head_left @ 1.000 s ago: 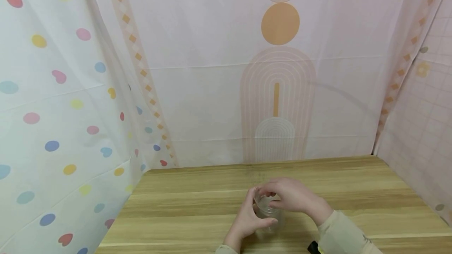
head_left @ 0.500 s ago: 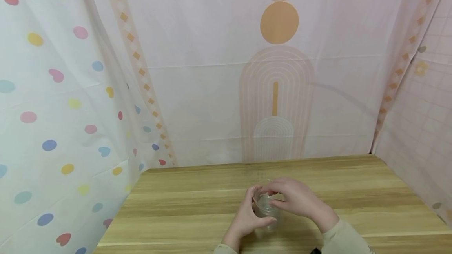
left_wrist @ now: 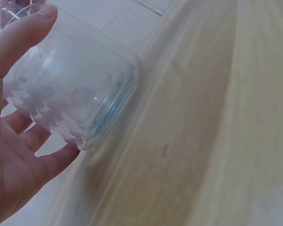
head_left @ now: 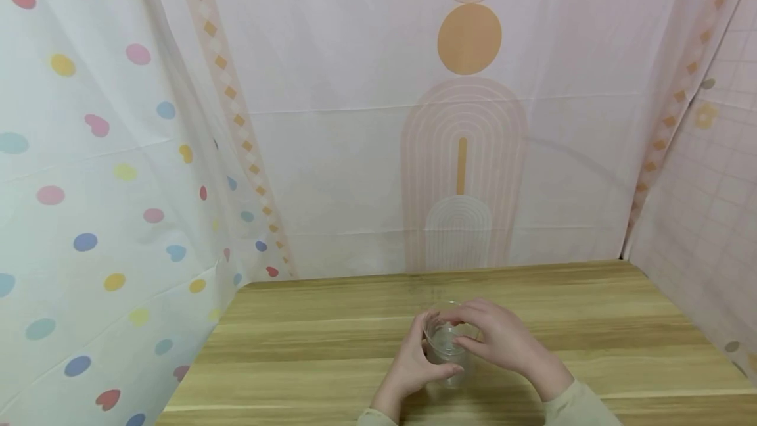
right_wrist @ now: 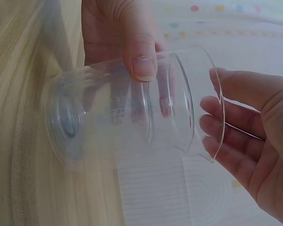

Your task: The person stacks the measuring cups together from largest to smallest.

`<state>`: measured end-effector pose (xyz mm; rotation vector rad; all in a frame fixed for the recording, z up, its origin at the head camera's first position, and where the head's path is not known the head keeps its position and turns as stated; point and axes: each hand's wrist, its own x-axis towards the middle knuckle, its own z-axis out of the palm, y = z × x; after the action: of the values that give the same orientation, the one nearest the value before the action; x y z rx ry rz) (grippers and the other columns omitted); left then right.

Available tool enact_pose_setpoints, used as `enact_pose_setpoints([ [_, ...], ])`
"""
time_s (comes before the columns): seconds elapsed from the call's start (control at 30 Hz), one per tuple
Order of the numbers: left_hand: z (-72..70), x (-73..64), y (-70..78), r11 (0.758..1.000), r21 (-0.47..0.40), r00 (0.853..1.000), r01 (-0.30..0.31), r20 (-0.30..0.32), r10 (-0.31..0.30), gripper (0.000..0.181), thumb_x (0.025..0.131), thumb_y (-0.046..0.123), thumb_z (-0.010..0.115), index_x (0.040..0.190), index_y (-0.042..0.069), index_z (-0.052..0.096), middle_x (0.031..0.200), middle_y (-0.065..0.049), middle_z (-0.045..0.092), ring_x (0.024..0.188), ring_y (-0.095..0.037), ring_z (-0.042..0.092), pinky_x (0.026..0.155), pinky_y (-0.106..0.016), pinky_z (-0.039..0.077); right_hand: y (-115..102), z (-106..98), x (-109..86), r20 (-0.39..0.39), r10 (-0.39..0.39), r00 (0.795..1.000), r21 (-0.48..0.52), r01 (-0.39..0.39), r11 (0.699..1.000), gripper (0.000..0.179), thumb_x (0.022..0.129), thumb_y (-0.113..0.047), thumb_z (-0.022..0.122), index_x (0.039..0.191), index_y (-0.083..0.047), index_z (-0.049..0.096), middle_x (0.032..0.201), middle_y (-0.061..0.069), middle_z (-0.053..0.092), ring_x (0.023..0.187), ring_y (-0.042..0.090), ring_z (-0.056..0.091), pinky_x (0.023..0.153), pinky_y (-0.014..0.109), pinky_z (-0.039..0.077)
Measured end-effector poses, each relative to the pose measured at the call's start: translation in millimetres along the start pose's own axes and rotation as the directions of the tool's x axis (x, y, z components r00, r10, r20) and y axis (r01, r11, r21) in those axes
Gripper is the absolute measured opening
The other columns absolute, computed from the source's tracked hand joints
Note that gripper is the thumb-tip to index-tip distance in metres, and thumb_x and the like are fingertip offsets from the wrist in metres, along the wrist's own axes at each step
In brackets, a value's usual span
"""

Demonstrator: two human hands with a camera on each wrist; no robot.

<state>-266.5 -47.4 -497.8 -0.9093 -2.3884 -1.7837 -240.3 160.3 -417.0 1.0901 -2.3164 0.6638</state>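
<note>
Clear glass beakers are nested, with more than one rim and set of faint markings showing through the glass. My left hand (head_left: 408,363) wraps round the outer beaker (left_wrist: 70,89), its thumb across the near wall and its fingers on the far side. The base lies close to the wooden table. My right hand (head_left: 503,340) comes from the right, thumb and curled fingers at the rim of the inner beaker (right_wrist: 203,153). Its fingertips (right_wrist: 207,122) show through the glass just inside that rim line. The inner rim stands past the outer one.
The wood-grain table (head_left: 307,347) spreads to both sides and behind the hands. A pale patterned curtain (head_left: 343,176) hangs along its back edge. A dotted curtain (head_left: 118,202) closes the left side, and a checked cloth (head_left: 704,229) the right.
My right hand has shifted slightly right, its thumb and fingers a little farther apart. More of the inner rim shows behind them. The left hand keeps its grip in place.
</note>
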Motion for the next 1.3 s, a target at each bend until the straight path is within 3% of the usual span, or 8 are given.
enact_pose_setpoints([
  [0.3,-0.7,-0.2,3.9,1.0,0.01,1.0,0.008,0.008,-0.008,0.097,0.072,0.018,0.09,0.149,0.004,0.032,0.143,-0.01,0.049,0.128,-0.031,0.048,0.097,-0.042,0.046,0.6,-2.6,-6.7,-0.035,0.018,0.999,-0.02,-0.019,1.0,0.042,0.076,-0.012,0.085,0.115,-0.011,0.069,0.104,-0.003,0.069,0.094,0.013,0.065,0.078,0.036,0.057],
  [0.63,-2.2,-0.9,5.3,1.0,-0.001,1.0,0.03,0.009,-0.03,0.102,0.07,0.018,0.091,0.151,0.008,0.03,0.145,-0.012,0.047,0.127,-0.033,0.049,0.099,-0.042,0.044,4.4,-10.8,-13.9,-0.111,-0.022,0.994,-0.055,0.016,0.998,0.046,0.071,-0.008,0.087,0.114,-0.01,0.07,0.104,-0.004,0.069,0.094,0.014,0.065,0.079,0.037,0.056],
  [0.87,-6.8,-2.2,12.4,0.996,0.074,0.998,0.055,0.027,-0.057,0.113,0.069,0.021,0.092,0.156,0.01,0.021,0.147,-0.019,0.044,0.12,-0.039,0.054,0.095,-0.045,0.049,7.4,-16.8,-19.8,-0.142,-0.026,0.989,-0.085,0.014,0.996,0.049,0.069,-0.008,0.088,0.114,-0.009,0.07,0.105,-0.003,0.07,0.094,0.016,0.065,0.079,0.039,0.056],
  [1.13,-19.6,-4.0,16.1,0.993,0.119,0.997,0.007,0.073,-0.015,0.108,0.071,0.028,0.09,0.156,0.019,0.024,0.151,-0.013,0.042,0.133,-0.032,0.044,0.101,-0.051,0.045,12.0,-23.8,-28.9,-0.148,0.016,0.989,-0.094,-0.03,0.995,0.045,0.071,-0.011,0.086,0.114,-0.01,0.07,0.104,-0.005,0.069,0.094,0.015,0.065,0.078,0.04,0.057],
  [1.3,-30.9,-6.9,14.7,0.981,0.184,0.994,-0.053,0.103,0.035,0.1,0.075,0.028,0.087,0.155,0.017,0.028,0.148,-0.009,0.046,0.133,-0.031,0.045,0.1,-0.057,0.043,15.3,-28.7,-35.5,-0.149,0.023,0.989,-0.117,-0.041,0.992,0.043,0.072,-0.012,0.085,0.112,-0.01,0.07,0.103,-0.005,0.069,0.093,0.014,0.065,0.078,0.04,0.057],
])
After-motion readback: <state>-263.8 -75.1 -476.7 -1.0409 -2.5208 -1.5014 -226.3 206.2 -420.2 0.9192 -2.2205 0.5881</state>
